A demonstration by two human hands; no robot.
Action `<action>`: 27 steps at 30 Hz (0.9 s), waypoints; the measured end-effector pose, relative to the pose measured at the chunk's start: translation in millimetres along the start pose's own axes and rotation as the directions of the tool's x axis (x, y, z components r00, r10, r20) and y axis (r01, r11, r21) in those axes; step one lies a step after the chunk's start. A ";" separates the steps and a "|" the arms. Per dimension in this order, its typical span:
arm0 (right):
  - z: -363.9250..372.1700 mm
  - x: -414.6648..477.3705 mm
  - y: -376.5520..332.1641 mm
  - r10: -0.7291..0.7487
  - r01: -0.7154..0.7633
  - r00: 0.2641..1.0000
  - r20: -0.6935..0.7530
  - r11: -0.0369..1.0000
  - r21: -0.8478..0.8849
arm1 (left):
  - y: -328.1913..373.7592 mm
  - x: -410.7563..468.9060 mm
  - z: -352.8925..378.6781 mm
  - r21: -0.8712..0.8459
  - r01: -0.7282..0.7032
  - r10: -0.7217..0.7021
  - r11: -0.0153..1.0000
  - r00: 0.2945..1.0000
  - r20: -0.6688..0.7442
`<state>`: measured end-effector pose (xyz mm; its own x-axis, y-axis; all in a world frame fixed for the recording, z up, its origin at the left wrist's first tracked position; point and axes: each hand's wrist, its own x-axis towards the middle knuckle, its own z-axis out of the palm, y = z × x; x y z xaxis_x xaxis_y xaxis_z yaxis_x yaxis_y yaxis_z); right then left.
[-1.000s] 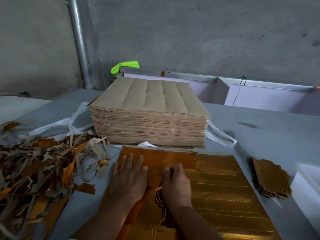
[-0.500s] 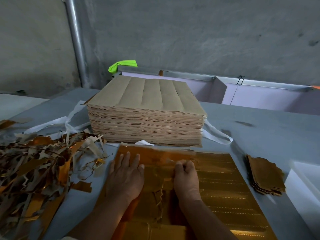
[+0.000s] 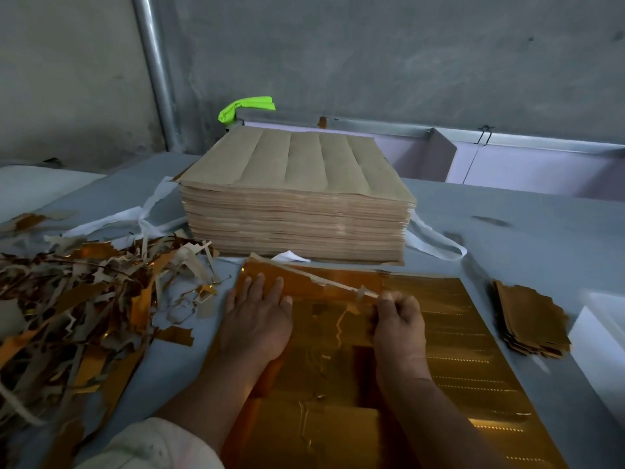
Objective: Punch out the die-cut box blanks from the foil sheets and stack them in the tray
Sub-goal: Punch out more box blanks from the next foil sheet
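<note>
Left hand (image 3: 257,316) flat, fingers straight, pressing shiny gold die-cut foil sheet (image 3: 456,333) onto grey table (image 3: 507,238). Right hand (image 3: 399,319) curled, pinching thin waste strip (image 3: 338,284) at sheet's far edge (pale underside showing). Small pile of punched gold blanks (image 3: 531,319) lies right of sheet, beside white tray (image 3: 602,340).

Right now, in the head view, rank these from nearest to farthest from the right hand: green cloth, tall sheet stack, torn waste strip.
1. torn waste strip: pinched in the right hand.
2. tall sheet stack: just behind.
3. green cloth: far back left, beyond the stack.
</note>
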<state>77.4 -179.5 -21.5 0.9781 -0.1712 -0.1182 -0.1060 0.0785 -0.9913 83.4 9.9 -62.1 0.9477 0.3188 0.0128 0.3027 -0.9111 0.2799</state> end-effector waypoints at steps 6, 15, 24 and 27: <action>-25.7 -14.7 -9.8 -0.011 0.012 0.999 0.050 1.000 -0.015 | -1.2 -1.3 -0.6 0.018 -0.011 0.011 1.000 1.000 -0.001; -55.0 -28.7 -18.3 -0.045 0.044 0.999 0.020 0.999 0.011 | -2.2 2.8 2.1 0.029 -0.034 0.035 0.999 0.999 -0.029; -71.0 -18.1 -23.1 -0.042 0.051 0.990 -0.137 0.997 0.064 | -3.5 1.2 2.9 0.002 -0.006 0.006 1.000 1.000 0.000; -76.1 -13.5 -24.5 -0.035 0.049 0.983 -0.181 0.996 0.074 | -2.7 0.5 2.2 0.004 0.000 0.000 1.000 1.000 -0.004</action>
<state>53.2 -253.8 -0.1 0.9328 -0.3484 -0.0925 -0.0449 0.1425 -0.9888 83.2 12.0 -65.0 0.9472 0.3203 0.0169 0.3035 -0.9120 0.2760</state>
